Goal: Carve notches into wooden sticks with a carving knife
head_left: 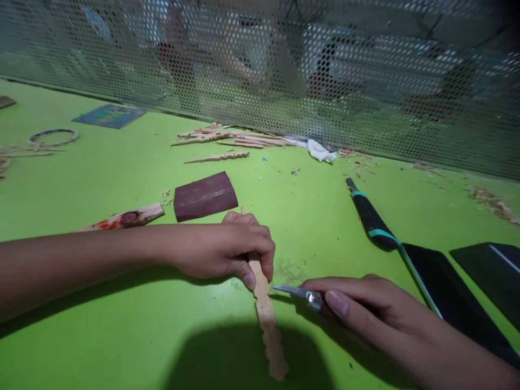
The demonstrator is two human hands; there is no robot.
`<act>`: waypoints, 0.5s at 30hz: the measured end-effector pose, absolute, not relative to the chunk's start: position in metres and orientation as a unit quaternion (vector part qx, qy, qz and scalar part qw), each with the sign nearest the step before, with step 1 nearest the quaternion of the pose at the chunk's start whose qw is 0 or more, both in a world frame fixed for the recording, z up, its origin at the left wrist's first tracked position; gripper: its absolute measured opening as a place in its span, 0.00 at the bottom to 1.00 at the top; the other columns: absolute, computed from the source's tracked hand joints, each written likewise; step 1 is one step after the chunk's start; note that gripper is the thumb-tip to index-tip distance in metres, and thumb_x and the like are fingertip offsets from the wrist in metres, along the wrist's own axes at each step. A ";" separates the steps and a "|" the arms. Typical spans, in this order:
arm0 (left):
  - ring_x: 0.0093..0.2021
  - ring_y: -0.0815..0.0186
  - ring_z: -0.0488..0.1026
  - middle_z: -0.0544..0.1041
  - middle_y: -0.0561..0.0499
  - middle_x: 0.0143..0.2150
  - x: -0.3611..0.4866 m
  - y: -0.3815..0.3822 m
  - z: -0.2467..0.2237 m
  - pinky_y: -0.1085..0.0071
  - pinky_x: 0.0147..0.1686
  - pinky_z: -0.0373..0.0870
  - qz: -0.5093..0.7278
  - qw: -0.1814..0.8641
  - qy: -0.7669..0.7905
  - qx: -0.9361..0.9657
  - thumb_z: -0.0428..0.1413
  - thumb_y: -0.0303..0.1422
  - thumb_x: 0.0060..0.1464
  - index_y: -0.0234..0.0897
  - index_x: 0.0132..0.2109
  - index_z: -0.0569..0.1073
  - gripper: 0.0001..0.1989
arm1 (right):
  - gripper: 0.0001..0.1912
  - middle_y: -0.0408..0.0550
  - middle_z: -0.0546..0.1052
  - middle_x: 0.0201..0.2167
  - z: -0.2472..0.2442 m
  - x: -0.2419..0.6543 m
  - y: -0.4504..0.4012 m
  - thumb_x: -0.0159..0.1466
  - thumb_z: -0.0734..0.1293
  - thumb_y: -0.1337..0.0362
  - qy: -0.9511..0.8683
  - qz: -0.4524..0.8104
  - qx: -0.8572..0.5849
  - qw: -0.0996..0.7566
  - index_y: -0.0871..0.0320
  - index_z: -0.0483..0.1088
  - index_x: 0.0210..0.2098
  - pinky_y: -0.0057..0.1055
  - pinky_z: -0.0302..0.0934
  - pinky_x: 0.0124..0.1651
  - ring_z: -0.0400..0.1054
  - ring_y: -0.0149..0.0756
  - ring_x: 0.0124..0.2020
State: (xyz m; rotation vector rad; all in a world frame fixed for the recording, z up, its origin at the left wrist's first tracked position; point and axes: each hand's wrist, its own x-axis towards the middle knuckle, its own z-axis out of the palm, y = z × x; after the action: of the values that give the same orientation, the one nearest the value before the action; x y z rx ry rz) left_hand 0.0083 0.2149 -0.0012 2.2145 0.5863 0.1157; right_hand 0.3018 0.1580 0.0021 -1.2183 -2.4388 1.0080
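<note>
My left hand (239, 244) is closed around the upper part of a flat carved wooden stick (268, 325) with notched, wavy edges. The stick's lower end points toward me, and a thin tip shows above my knuckles. My right hand (377, 309) grips a craft knife (311, 299) with a metal collar; its pointed blade lies just right of the stick, close to my left fingers. Whether the blade touches the wood I cannot tell. Most of the knife's handle is hidden in my palm. Beyond my left hand lies a curved brown sheet of sandpaper (206, 196).
A painted wood piece (128, 216) lies behind my left forearm. Several carved sticks (235, 138) and a crumpled white tissue (322, 150) are near the perforated metal screen (260, 70). To the right are a black-handled tool (371, 216), a dark phone-like slab (450, 292) and wood shavings (491, 201).
</note>
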 end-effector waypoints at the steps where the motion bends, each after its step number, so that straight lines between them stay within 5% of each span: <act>1: 0.51 0.61 0.66 0.75 0.52 0.44 0.008 0.215 -0.001 0.65 0.53 0.52 0.046 0.412 0.233 0.880 0.60 0.30 0.68 0.41 0.47 0.77 0.03 | 0.24 0.43 0.71 0.19 0.002 0.301 0.158 0.77 0.58 0.48 -0.824 0.364 -0.418 0.118 0.50 0.83 0.42 0.27 0.60 0.18 0.69 0.36 0.21; 4: 0.51 0.61 0.66 0.76 0.53 0.44 0.008 0.214 -0.002 0.66 0.53 0.53 0.049 0.414 0.241 0.877 0.61 0.31 0.68 0.41 0.47 0.78 0.03 | 0.26 0.41 0.64 0.19 0.001 0.300 0.161 0.75 0.60 0.45 -0.762 0.472 -0.429 0.114 0.54 0.75 0.30 0.26 0.55 0.20 0.60 0.31 0.20; 8: 0.50 0.61 0.68 0.77 0.54 0.45 0.005 0.213 -0.004 0.67 0.52 0.53 0.062 0.404 0.249 0.878 0.62 0.30 0.66 0.42 0.47 0.79 0.04 | 0.27 0.36 0.60 0.20 -0.009 0.304 0.166 0.75 0.60 0.43 -0.611 0.647 -0.443 0.111 0.55 0.64 0.28 0.24 0.46 0.21 0.50 0.26 0.20; 15: 0.48 0.59 0.70 0.80 0.53 0.42 0.011 0.204 -0.008 0.62 0.51 0.52 0.127 0.369 0.280 0.877 0.57 0.39 0.70 0.44 0.43 0.82 0.10 | 0.24 0.34 0.61 0.17 -0.024 0.310 0.172 0.75 0.61 0.43 -0.542 0.703 -0.440 0.135 0.57 0.72 0.38 0.22 0.41 0.17 0.47 0.23 0.16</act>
State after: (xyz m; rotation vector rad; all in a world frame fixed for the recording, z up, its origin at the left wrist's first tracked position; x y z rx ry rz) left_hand 0.0114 0.2042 -0.0082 2.2516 0.7177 0.3263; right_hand 0.3100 0.1716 -0.0235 -1.2757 -1.5692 2.0373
